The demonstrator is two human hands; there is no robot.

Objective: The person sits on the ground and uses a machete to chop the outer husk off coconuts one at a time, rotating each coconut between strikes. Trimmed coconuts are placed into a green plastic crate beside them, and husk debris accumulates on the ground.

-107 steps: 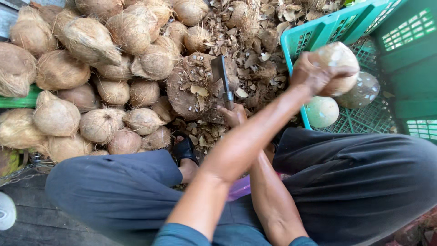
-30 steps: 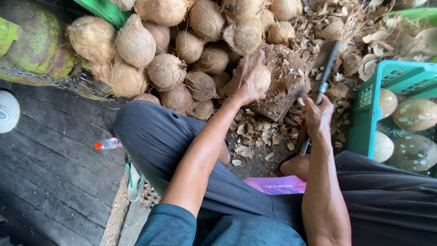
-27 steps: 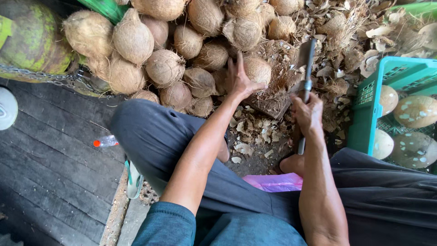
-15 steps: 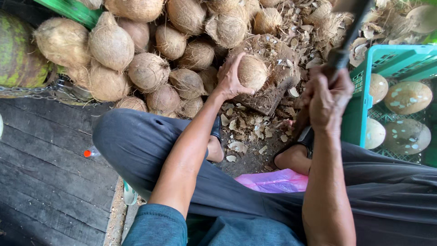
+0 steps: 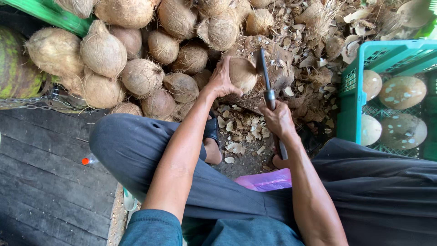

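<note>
My left hand [image 5: 223, 82] grips a brown husked coconut [image 5: 243, 74] and holds it against a worn wooden chopping block [image 5: 277, 64]. My right hand [image 5: 278, 120] is closed on the handle of a cleaver-like knife [image 5: 265, 82]. Its dark blade stands edge-on right beside the coconut, touching or nearly touching its right side. Shell chips [image 5: 239, 132] lie on the ground between my crossed legs.
A pile of several husked coconuts [image 5: 136, 59] fills the upper left. A green plastic crate [image 5: 353, 98] at right holds peeled pale coconuts [image 5: 403, 91]. Husk scraps [image 5: 318, 36] cover the far ground. Dark wooden planks [image 5: 41, 182] lie at left. A pink bag [image 5: 268, 180] sits by my knee.
My left hand took a coconut from the pile and set it on the block. My right hand raised the knife high, then brought the blade down beside the coconut.
</note>
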